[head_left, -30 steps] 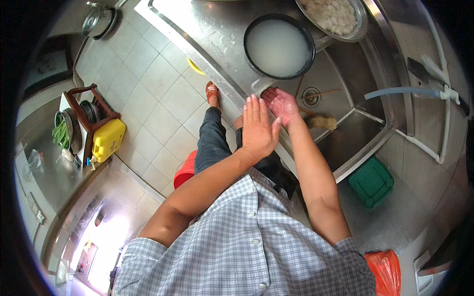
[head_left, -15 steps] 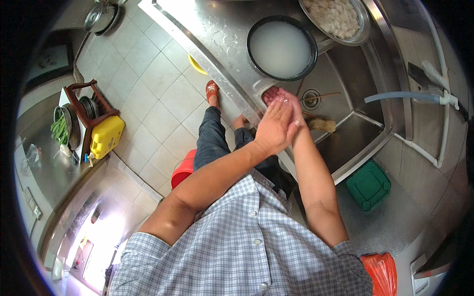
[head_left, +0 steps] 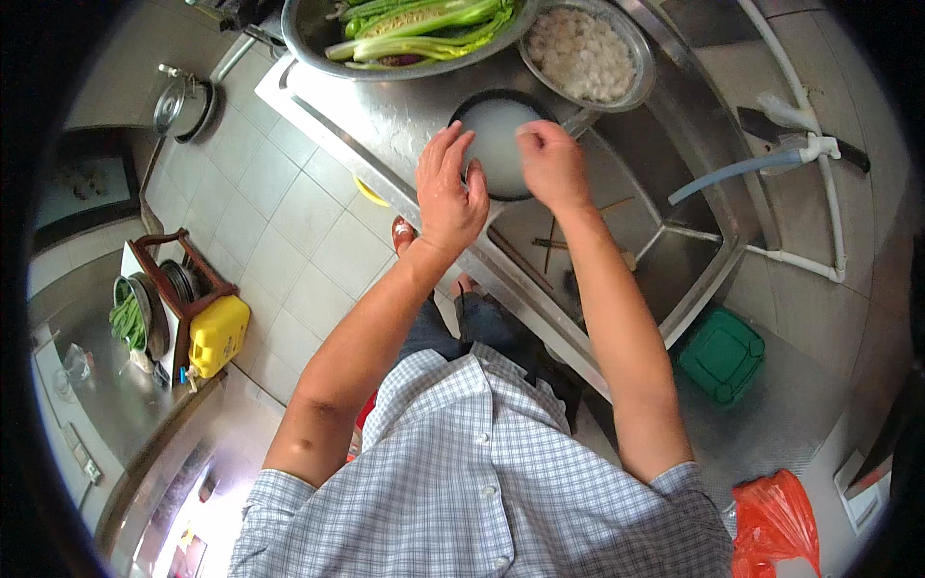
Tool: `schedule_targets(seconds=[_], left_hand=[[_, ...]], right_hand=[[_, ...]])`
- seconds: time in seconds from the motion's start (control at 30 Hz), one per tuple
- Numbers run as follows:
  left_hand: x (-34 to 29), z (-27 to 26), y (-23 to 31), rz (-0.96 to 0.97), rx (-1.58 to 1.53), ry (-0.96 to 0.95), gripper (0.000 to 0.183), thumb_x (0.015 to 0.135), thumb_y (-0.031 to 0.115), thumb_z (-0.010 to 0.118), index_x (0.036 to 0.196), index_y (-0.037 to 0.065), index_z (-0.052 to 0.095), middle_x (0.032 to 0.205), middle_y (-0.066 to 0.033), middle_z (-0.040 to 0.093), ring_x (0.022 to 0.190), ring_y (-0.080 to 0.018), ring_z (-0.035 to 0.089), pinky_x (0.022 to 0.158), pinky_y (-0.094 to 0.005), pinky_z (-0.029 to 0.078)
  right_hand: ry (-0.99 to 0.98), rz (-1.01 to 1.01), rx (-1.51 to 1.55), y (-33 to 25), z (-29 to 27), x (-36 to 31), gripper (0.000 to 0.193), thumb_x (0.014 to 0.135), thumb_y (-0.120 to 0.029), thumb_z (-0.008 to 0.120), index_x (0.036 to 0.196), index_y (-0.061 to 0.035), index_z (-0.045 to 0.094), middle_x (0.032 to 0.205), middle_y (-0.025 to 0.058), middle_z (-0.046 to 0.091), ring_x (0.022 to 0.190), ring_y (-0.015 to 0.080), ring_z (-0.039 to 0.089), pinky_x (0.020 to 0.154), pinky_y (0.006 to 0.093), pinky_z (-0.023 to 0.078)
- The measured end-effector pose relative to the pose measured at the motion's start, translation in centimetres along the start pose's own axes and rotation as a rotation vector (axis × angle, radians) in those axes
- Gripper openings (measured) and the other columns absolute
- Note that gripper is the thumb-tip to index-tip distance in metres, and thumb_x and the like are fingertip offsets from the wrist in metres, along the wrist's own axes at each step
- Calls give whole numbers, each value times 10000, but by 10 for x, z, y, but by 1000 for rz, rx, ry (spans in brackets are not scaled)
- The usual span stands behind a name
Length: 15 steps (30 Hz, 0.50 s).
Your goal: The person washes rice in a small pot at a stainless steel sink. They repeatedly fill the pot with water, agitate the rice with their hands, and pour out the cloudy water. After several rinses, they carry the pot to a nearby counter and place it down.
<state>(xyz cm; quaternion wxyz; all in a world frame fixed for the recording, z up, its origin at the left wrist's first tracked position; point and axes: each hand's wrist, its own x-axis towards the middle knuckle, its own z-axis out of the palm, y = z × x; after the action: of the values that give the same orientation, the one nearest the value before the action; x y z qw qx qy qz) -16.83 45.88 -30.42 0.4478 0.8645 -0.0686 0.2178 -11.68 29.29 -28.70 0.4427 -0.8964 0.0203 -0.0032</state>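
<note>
A dark-rimmed round bowl point(head_left: 495, 164) of cloudy whitish water sits on the steel sink's edge. My left hand point(head_left: 448, 188) is at the bowl's left side, wet, with fingers stretched and thumb apart; it is open. Over the bowl's right rim, my right hand point(head_left: 554, 166) has its fingers curled in, slightly blurred, with nothing visible in them. Behind the bowl to the right stands a metal basin point(head_left: 644, 79) of pale, whitish chunks of food. A large metal basin point(head_left: 299, 43) at the far side holds green leafy stalks point(head_left: 424, 34).
The steel sink basin point(head_left: 665, 275) lies to the right, with thin brown sticks point(head_left: 551, 243) in it. A pale blue hose point(head_left: 737, 173) hangs over it from a white pipe. A green container point(head_left: 723, 356) and a red plastic bag point(head_left: 776, 515) are at the right; a yellow jug point(head_left: 217, 337) is at the left.
My hands were pressed together over the sink's near corner; now they are apart, on either side of the bowl. The view has shifted, bringing in the basin of green stalks.
</note>
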Motion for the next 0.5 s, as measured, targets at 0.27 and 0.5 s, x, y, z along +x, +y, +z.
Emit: schedule_targets(seconds=[0.27, 0.5], left_hand=[[18, 9, -44, 30, 162, -178, 722, 841, 12, 603, 1530, -36, 393, 1614, -248, 370, 1442, -461, 406, 1174, -537, 353], [23, -3, -41, -111, 50, -380, 884, 800, 38, 602, 1607, -16, 245, 1691, -219, 221, 1527, -383, 308, 1234, -527, 278]], right_hand=[[-437, 138, -707, -21, 46, 26, 684, 875, -398, 748, 1453, -91, 549, 1563, 186, 445, 1449, 443, 395, 1137, 510, 436], [-561, 426, -693, -9, 62, 47, 396, 893, -147, 684, 1260, 2, 680, 1323, 279, 647, 1265, 439, 608, 1081, 482, 497]])
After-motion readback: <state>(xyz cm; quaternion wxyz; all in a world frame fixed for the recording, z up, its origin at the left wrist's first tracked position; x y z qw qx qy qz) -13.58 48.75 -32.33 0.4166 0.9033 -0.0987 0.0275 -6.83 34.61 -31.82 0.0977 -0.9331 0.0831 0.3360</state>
